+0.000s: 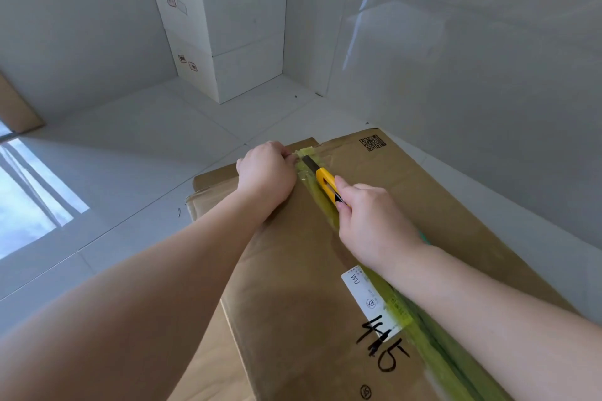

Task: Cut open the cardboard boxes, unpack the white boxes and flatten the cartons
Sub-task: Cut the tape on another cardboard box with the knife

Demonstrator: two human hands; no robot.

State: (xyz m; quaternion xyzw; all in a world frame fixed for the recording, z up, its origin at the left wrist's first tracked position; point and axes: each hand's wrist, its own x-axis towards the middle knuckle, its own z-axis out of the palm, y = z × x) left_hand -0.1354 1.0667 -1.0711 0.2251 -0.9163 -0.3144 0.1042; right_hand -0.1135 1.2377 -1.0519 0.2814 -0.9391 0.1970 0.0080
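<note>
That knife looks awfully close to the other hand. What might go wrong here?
1. The left hand grips the tape end right beside the blade of the yellow utility knife, which the right hand holds; a slip could cut its fingers.
2. The blade sits in the green tape seam of the cardboard box; cutting too deep might score whatever is packed inside.

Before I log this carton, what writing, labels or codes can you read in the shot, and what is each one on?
"JM": white label on the cardboard box, seen upside down.
Black marker writing on the box top: digits, perhaps "445", not certain.
QR code at the box's far corner: small print beside it unreadable.
Round stamp near the bottom edge: unreadable.
Red-bordered stickers on the stacked white boxes: too blurred.
</note>
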